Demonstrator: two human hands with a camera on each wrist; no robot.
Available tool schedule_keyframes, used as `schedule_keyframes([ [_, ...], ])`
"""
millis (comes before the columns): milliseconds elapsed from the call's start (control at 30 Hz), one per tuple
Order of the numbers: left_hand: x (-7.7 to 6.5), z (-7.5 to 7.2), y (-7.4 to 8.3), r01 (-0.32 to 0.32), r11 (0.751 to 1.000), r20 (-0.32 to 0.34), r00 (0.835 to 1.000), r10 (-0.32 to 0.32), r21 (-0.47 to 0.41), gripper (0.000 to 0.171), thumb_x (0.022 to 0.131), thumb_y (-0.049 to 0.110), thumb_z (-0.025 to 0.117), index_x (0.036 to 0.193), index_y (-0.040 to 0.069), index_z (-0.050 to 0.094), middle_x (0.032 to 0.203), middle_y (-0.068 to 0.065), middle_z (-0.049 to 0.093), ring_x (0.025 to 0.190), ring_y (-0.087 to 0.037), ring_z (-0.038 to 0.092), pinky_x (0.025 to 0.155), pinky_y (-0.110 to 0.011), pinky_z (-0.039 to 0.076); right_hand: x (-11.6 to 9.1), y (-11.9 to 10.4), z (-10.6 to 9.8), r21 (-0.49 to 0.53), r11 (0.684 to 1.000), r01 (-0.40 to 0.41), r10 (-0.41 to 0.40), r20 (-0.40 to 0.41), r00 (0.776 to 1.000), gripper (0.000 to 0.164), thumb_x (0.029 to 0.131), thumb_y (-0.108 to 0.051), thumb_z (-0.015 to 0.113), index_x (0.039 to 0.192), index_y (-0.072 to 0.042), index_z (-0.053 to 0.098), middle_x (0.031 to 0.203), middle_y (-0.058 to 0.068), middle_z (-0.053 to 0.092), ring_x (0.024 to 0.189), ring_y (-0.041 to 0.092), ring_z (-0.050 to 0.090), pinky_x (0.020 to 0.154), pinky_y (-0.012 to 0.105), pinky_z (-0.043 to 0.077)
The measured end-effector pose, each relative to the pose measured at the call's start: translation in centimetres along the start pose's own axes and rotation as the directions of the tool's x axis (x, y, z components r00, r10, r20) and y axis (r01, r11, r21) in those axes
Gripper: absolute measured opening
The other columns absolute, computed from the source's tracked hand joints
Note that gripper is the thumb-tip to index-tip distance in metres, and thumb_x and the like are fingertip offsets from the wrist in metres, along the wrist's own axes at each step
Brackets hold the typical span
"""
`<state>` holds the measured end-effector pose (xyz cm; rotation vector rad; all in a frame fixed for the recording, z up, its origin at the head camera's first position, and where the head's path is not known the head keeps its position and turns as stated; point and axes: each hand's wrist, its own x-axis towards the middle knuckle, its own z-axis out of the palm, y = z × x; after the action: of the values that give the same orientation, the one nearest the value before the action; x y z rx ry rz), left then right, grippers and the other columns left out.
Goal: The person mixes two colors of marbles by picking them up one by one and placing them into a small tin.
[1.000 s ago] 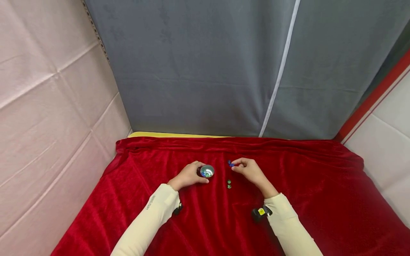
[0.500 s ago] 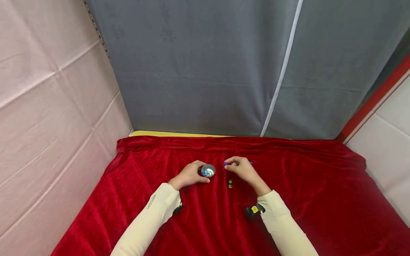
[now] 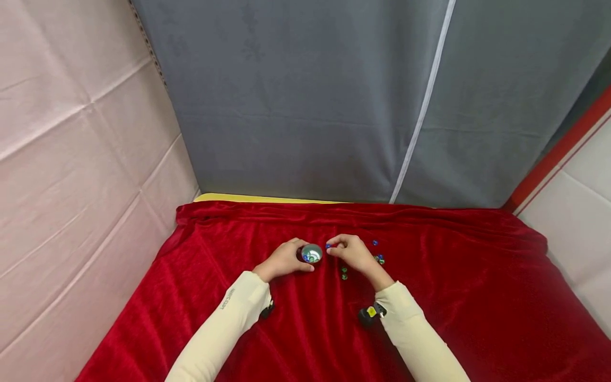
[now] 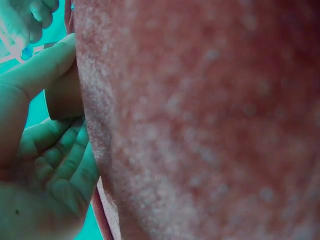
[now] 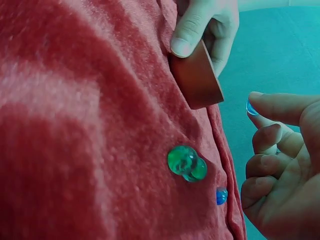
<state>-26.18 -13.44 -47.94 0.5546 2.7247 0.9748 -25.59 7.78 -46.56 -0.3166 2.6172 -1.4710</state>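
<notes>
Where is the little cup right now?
In the head view, the cup is gripped by the left hand below the picture's middle, just left of the blue bead that the right hand pinches.

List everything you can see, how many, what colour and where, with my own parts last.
Cloth: one, red, foreground.
Cup: one, brown outside, centre.
Cup's beads: several (count unclear), blue and green, inside.
Held bead: one, blue, right of cup.
Green beads: two, green, on cloth, right of cup.
Bead cluster: count unclear, blue and green, right of green beads.
Lone bead: one, blue, just beyond cluster.
Strip: one, yellow, along cloth's far edge.
Curtain: one, grey with white line, back.
Left wall: one, pale pink, left.
Right wall: one, white with red band, right.
Sleeves: two, cream, lower foreground.
Wrist devices: two, mostly black, at sleeve cuffs.
Left grip: one, bare, around cup.
Right grip: one, bare, pinching held bead.
</notes>
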Motion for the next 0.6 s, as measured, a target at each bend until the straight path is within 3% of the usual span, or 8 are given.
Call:
schedule_keyframes([
  [333, 0.0, 0.0, 0.2, 0.004, 1.000, 0.014, 1.000, -0.004, -0.011, 0.060, 0.075, 0.026, 0.083, 0.124, 0.004, 0.059, 0.116, -0.008, 0.061, 0.104, -0.022, 0.059, 0.095, -0.038, 0.047, 0.8, -0.5, 1.5, -0.032, 0.999, -0.003, 0.003, 0.019, 1.000, 0.017, 0.085, -0.011, 0.070, 0.100, -0.004, 0.071, 0.057, -0.002, 0.049, 0.048, 0.009, 0.041, 0.048, 0.022, 0.036],
  [600, -0.2, 0.0, 0.2, -0.004, 1.000, 0.005, 1.000, 0.004, -0.012, 0.057, 0.074, 0.025, 0.084, 0.122, 0.005, 0.061, 0.114, -0.007, 0.061, 0.103, -0.021, 0.059, 0.093, -0.038, 0.047, 0.7, -0.5, 2.0, -0.048, 0.999, -0.003, 0.004, 0.020, 1.000, 0.017, 0.084, -0.008, 0.069, 0.101, -0.004, 0.072, 0.057, -0.001, 0.049, 0.051, 0.010, 0.041, 0.051, 0.023, 0.036],
])
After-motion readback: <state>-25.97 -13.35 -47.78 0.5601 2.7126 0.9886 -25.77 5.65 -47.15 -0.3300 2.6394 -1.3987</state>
